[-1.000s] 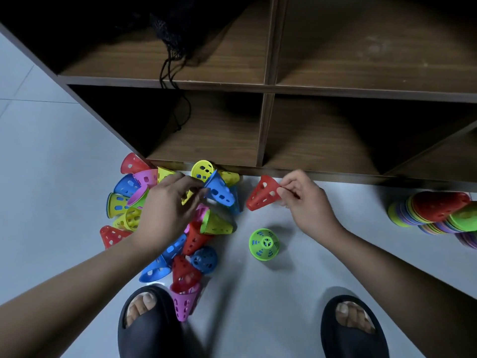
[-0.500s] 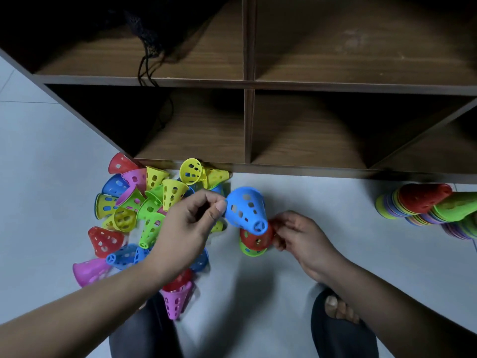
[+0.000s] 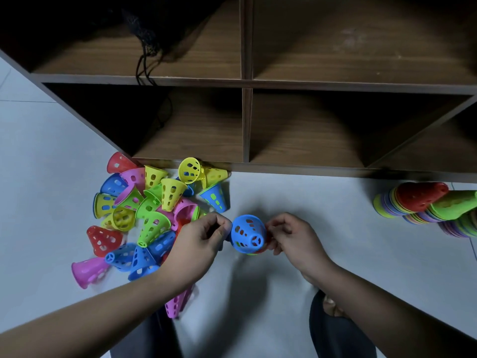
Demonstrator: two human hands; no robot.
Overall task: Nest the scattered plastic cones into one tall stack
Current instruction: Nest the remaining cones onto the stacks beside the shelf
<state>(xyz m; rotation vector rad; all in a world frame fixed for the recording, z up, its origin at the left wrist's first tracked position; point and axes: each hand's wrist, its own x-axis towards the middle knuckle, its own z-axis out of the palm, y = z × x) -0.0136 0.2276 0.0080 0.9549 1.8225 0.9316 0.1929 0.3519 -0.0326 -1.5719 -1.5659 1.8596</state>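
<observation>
Nearest to you, your right foot (image 3: 331, 307) is showing its toes in a dark sandal (image 3: 340, 334) on the pale floor (image 3: 335, 215). A magenta cone (image 3: 174, 307) is lying on its side, partly under your left forearm.

Just beyond, both your hands are meeting over a small stack standing on the floor in front of you. A blue cone (image 3: 247, 232) is sitting on top, narrow end pointing up at you. Only slivers of a red cone (image 3: 268, 239) and a green cone (image 3: 251, 253) are peeking out beneath it.

Your left hand (image 3: 201, 241) is curling its fingers, with thumb and forefinger pinching the blue cone's left edge. Your right hand (image 3: 293, 237) is curling its fingers too, with the fingertips nipping the red cone's rim on the right side.

To the left, the loose pile (image 3: 152, 202) of yellow, green, blue, red and magenta cones is lying jumbled, most of them tipped over, reaching back to the base of the shelf. Well apart on the right, long nested stacks (image 3: 418, 200) are lying on their sides.

Farthest away, the wooden shelf unit (image 3: 245, 125) is standing with its compartments open, and a black cord (image 3: 144, 65) is hanging down from the upper left one.
</observation>
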